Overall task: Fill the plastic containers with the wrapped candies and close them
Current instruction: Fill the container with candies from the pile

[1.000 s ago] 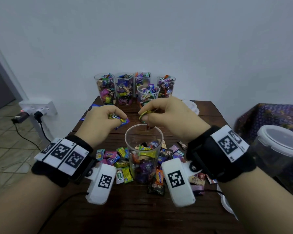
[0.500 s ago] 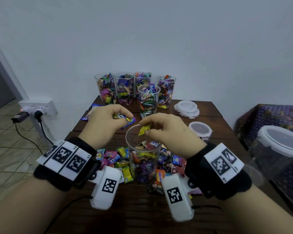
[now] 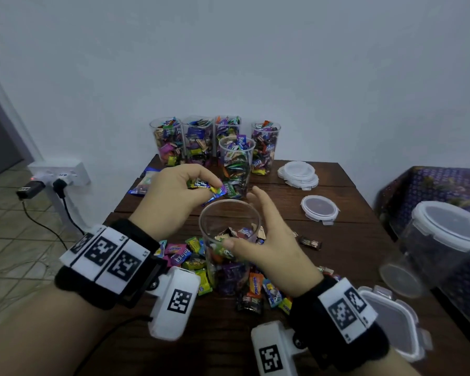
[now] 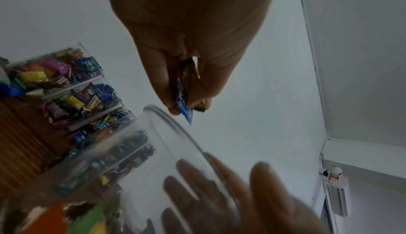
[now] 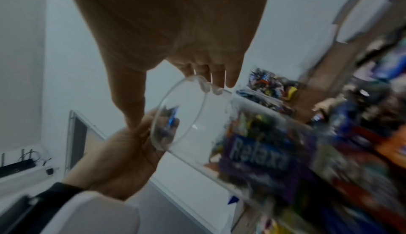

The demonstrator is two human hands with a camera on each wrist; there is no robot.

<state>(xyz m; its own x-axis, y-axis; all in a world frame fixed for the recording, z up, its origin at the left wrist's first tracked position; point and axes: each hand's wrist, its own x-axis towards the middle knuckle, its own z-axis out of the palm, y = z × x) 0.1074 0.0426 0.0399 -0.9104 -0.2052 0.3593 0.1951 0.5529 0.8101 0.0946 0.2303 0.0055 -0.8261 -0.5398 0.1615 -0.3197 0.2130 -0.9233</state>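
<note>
A clear plastic container (image 3: 229, 210) stands mid-table, about half full of wrapped candies. My right hand (image 3: 244, 221) holds it from the right, with the thumb (image 3: 228, 244) on the near wall and the fingers (image 5: 217, 83) past the far rim. My left hand (image 3: 213, 185) hovers just left of and above the rim, pinching a few wrapped candies (image 4: 186, 95), blue and gold. Loose wrapped candies (image 3: 190, 256) lie around the container's base.
Several filled, lidless containers (image 3: 198, 142) stand at the table's back edge by the wall. Round lids (image 3: 299, 172) and one more lid (image 3: 319, 208) lie to the right. A big lidded tub (image 3: 445, 240) and a square lid (image 3: 391, 321) sit at the right edge.
My right hand let its yellow candy fall into the container, then dropped to its right side and took hold of it. The left hand stays above the rim with its candies.
</note>
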